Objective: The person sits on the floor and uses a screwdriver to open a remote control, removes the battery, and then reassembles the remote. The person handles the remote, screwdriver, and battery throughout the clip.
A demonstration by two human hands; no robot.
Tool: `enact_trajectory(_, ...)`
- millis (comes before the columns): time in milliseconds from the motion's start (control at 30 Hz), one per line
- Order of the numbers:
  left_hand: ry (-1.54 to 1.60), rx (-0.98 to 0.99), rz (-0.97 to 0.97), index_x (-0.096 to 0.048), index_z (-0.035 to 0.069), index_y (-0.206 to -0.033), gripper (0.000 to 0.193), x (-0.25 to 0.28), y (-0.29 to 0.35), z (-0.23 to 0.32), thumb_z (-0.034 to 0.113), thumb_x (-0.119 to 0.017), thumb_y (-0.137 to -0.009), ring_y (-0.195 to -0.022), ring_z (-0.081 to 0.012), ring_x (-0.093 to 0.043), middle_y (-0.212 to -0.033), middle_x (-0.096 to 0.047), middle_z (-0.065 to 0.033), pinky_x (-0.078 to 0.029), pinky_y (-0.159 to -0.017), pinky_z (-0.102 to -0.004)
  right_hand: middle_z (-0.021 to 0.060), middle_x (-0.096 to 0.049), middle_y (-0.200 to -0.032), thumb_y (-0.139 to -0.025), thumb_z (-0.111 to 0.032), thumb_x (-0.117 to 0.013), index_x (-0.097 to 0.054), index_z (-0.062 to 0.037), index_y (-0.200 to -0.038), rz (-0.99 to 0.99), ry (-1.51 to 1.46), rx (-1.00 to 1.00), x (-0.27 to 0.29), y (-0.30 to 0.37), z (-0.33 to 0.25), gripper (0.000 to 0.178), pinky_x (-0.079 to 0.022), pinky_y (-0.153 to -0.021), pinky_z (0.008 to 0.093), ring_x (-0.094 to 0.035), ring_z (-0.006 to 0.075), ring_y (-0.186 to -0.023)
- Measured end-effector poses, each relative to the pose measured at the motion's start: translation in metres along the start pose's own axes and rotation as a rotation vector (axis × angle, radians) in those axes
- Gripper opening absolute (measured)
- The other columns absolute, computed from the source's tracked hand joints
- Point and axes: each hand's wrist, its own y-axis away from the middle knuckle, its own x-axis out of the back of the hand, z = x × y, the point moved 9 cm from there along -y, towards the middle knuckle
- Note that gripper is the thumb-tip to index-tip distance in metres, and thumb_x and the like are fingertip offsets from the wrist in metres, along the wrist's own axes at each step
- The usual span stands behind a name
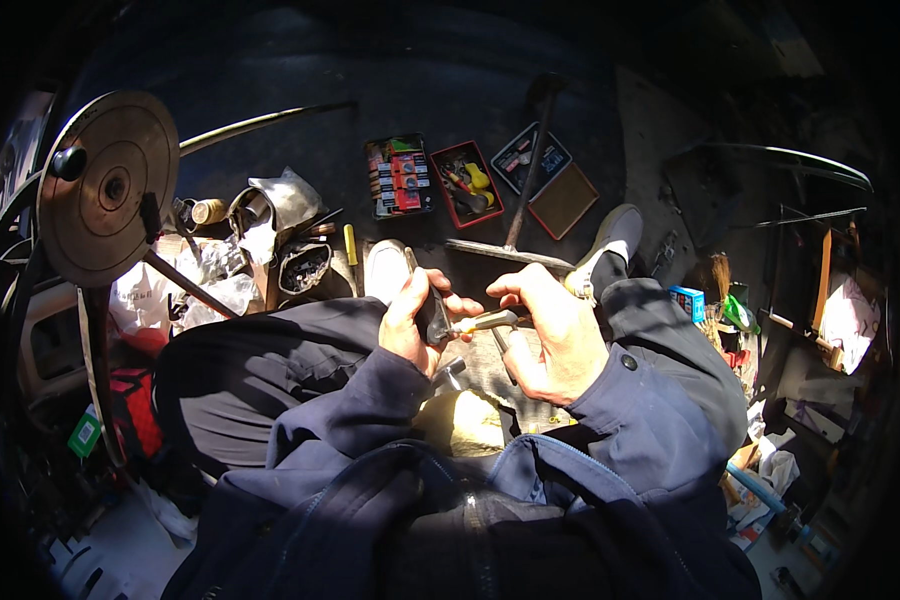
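Observation:
Between my knees, my left hand (408, 322) is closed round a small dark piece (434, 316), with the thumb along its edge; its exact kind is unclear. My right hand (558, 338) has its fingers curled round a tool with a yellow and black handle (482, 322). The yellow end of that tool meets the dark piece, and its working tip cannot be made out. Below the hands lie a shiny metal part (452, 372) and a pale yellowish lump (460, 422), both partly hidden by my sleeves and jacket.
Ahead are a tray of small packets (398, 178), a red box of tools (467, 184) and a shallow brown tray (564, 202). A metal bar on a post (510, 250) stands near my shoes. At left rise a large round wheel (108, 188) and bags; clutter fills the right.

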Motion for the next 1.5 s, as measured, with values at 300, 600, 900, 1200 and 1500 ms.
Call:
enact_trajectory(300,-0.009,-0.010,0.015,-0.054,0.009,-0.105,0.031,0.002,0.000,0.000,0.040,-0.049,-0.104,-0.089,-0.0325,-0.072,-0.084,-0.068,-0.0131,-0.058,-0.062,-0.0425,0.0097,-0.065,-0.076,-0.089,-0.008,-0.067,-0.061,-0.0009,-0.106,-0.154,0.048,-0.040,-0.002,0.002,0.005,0.019,-0.052,-0.060,0.0284,-0.064,0.0188,-0.062)
enact_trajectory(600,0.039,0.003,0.022,-0.056,0.009,-0.104,0.031,0.002,0.000,-0.001,0.039,-0.049,-0.104,-0.089,-0.0331,-0.072,-0.083,-0.068,-0.0134,-0.059,-0.060,-0.0425,0.0075,-0.062,-0.069,-0.091,-0.006,-0.063,-0.062,-0.0002,-0.106,-0.178,-0.018,-0.140,-0.001,0.008,0.010,0.016,-0.050,-0.056,0.0277,-0.062,0.0157,-0.057)
enact_trajectory(900,0.026,0.004,0.029,-0.056,0.009,-0.104,0.032,0.004,-0.002,-0.003,0.040,-0.048,-0.105,-0.088,-0.0335,-0.072,-0.083,-0.068,-0.0133,-0.060,-0.061,-0.0426,0.0116,-0.066,-0.077,-0.089,-0.004,-0.064,-0.064,-0.0005,-0.103,-0.041,0.064,-0.017,0.006,0.000,0.000,0.015,-0.050,-0.058,0.0281,-0.064,0.0195,-0.061)
enact_trajectory(1200,0.022,-0.003,0.013,-0.055,0.008,-0.105,0.032,0.000,0.000,-0.001,0.040,-0.048,-0.104,-0.089,-0.0332,-0.071,-0.084,-0.068,-0.0136,-0.059,-0.061,-0.0426,0.0160,-0.067,-0.093,-0.086,-0.010,-0.068,-0.062,0.0017,-0.106,-0.176,-0.034,-0.149,-0.001,0.004,0.010,0.024,-0.054,-0.068,0.0307,-0.069,0.0233,-0.076)
enact_trajectory(1500,0.033,0.002,0.022,-0.055,0.008,-0.105,0.032,-0.001,0.001,0.000,0.040,-0.048,-0.105,-0.087,-0.0335,-0.071,-0.085,-0.068,-0.0154,-0.059,-0.062,-0.0430,0.0123,-0.066,-0.092,-0.086,0.002,-0.067,-0.061,0.0023,-0.109,-0.157,-0.181,-0.153,-0.007,0.007,0.012,0.024,-0.054,-0.078,0.0294,-0.068,0.0203,-0.085)
